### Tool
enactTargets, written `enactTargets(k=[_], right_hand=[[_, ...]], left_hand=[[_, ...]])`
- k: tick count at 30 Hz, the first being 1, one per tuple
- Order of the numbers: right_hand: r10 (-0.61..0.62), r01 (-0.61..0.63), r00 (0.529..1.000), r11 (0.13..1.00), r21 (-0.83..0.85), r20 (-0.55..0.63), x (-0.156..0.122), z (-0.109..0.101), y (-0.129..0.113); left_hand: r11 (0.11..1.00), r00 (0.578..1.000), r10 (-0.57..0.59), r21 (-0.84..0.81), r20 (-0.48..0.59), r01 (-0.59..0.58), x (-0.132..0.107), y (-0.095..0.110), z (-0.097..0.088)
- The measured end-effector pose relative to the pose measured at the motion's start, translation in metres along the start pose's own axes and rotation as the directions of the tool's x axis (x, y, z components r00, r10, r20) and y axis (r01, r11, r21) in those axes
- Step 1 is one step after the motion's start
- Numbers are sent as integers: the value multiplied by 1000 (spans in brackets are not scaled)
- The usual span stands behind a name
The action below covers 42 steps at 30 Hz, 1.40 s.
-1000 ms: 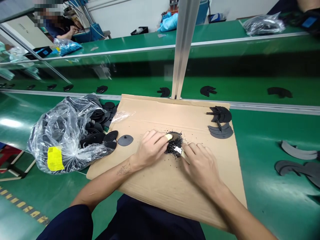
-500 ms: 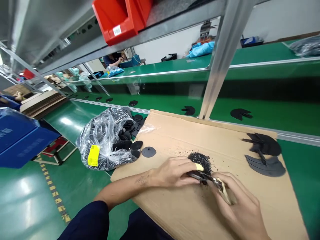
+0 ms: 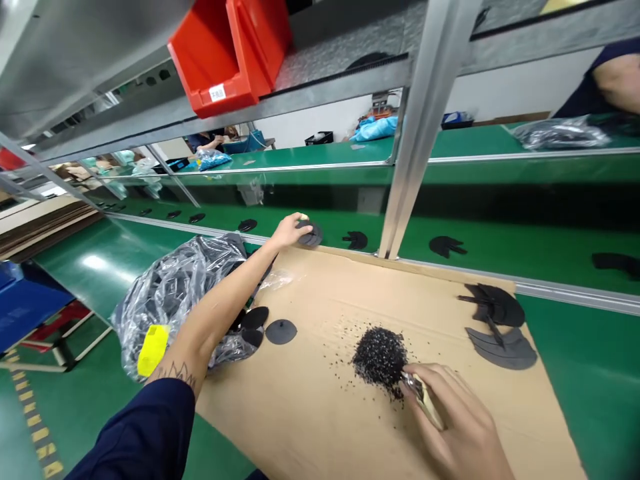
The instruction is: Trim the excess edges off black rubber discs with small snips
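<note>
- left grip (image 3: 290, 231): narrow, pinched on the left rim of the disc (image 3: 313, 236), thumb and fingers together.
- disc: at the back edge of the card (image 3: 300, 413), by the strip (image 3: 465, 220); whether it touches the surface beneath, i cannot tell.
- handling: thin, dark and matt, so likely light, stiff and not very slippery; a rim pinch should do. any slender raised part would be the weak spot, so better not to lift by that.
- right grip (image 3: 457, 427): folded round the pale handle of the tool (image 3: 424, 400), metal end at the near right edge of the bits (image 3: 379, 357).
- tool: probably rigid, with more heft than the disc; the handle is the place to hold, fingers off the metal.
- spare disc (image 3: 281, 332): flat on the card beside the bag (image 3: 175, 293), its small central stub up; the bare rim looks easiest to catch.
</note>
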State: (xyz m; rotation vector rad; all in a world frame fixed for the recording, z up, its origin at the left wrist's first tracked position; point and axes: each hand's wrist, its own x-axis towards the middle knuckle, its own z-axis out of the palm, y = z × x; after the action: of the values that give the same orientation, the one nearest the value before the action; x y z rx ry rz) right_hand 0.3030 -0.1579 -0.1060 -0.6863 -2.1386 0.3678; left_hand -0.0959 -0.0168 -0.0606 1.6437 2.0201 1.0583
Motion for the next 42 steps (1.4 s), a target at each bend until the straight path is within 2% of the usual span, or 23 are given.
enactTargets(k=[3,7,10,12,15,18,21,23,26,29,31,33,34,35,37,38,39,42], right_hand=[[24,-24,1000,999,-22,-1,1,-3,0],[44,-44,999,998,-33,10,0,-5,3],[30,-29,999,998,-58,21,-4,-3,7],[26,-23,999,997,-78,42,-8,-2,10],[13,-5,997,995,-101,81,-12,-1,12],[24,-13,995,992,-123,93,-13,-1,10],[35,-22,994,992,-122,100,-11,-2,8],[4,8,995,993,-118,102,-9,-4,7],[-28,41,995,990,-137,99,-7,-6,7],[-43,57,994,988,-145,97,-6,-6,3],[-60,71,995,985,-157,76,-7,-5,0],[-67,73,997,986,-149,43,-9,-2,-3],[-68,71,997,989,-131,22,-10,0,-4],[-71,71,997,992,-108,5,-11,1,-5],[-87,87,996,995,-49,-1,-13,3,-8],[-99,99,995,995,-12,12,-13,3,-9],[-104,103,994,994,30,28,-13,4,-11],[-93,80,994,982,171,64,-9,5,-18]], left_hand=[[996,996,-83,31,-24,84,27,-18,8],[972,985,-162,159,-61,170,42,-35,13],[946,983,-164,271,-79,179,47,-41,13],[939,990,-134,316,-40,140,48,-39,18],[945,994,-64,324,90,31,45,-23,37],[952,976,10,298,216,-76,40,0,67],[944,966,29,311,258,-112,34,24,91],[935,969,17,339,246,-102,30,38,96],[930,972,29,350,233,-112,20,58,82],[934,958,95,310,269,-179,-6,76,53],[940,935,137,256,326,-227,-37,87,35],[956,884,192,121,426,-266,-80,97,24],[960,826,268,-64,495,-273,-104,102,22],[945,771,323,-234,549,-229,-130,105,22],[898,709,323,-440,626,-20,-179,107,28],[860,702,302,-503,645,92,-200,106,32],[842,693,293,-521,659,139,-219,104,36],[821,696,263,-534,668,203,-253,93,44]])
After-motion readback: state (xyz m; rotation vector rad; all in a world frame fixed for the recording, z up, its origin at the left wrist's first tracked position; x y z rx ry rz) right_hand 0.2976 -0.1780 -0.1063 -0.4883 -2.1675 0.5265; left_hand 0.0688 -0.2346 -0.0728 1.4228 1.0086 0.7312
